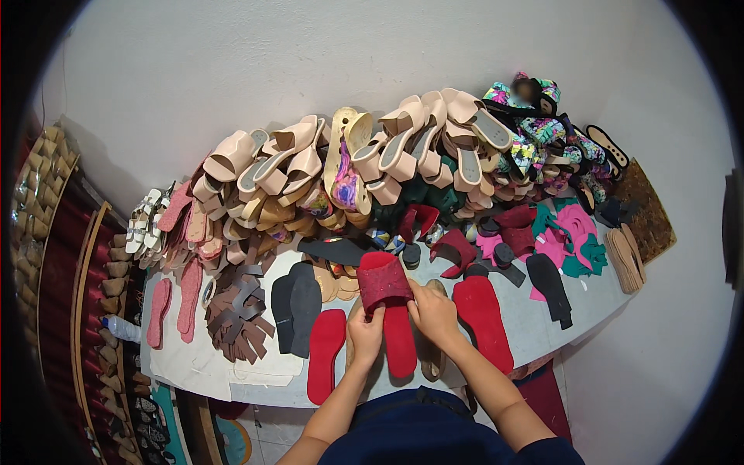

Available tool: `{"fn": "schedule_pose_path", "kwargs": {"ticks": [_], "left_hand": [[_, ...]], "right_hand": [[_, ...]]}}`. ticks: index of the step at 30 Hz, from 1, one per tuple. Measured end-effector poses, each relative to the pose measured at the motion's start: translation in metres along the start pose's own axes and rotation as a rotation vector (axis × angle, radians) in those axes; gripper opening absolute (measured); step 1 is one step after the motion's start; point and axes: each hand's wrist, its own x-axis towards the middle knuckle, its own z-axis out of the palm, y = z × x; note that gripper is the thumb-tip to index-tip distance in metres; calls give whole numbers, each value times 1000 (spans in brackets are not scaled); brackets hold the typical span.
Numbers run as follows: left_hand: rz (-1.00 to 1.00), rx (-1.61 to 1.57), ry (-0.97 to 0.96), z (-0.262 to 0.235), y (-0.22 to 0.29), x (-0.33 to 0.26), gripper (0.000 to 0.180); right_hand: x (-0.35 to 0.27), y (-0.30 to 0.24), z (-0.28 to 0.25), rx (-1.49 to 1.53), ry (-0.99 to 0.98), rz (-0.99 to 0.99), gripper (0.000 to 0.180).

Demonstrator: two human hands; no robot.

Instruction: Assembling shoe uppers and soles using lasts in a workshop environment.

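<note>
Both hands meet over the middle of the pale counter. The left hand and the right hand each have a grip closed on the lower edge of a dark red, glittery strap, a wide, curved band that arches up in front of them. A flat red insole lies just beneath it, with matching felt-like red insoles either side. Black soles and brown cut straps lie to the left. Behind, beige slide sandals are heaped against the white wall.
</note>
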Motion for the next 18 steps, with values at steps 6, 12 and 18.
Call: {"fn": "schedule_pose_path", "kwargs": {"ticks": [6,12,18], "left_hand": [[70,150,25,2,-2,5,17],[157,135,38,4,3,8,15],[24,81,5,2,12,5,16]], "right_hand": [[11,0,0,-285,62,-193,46],[19,2,-7,-437,84,-329,44],[24,16,-7,-545,79,-364,47]]}}
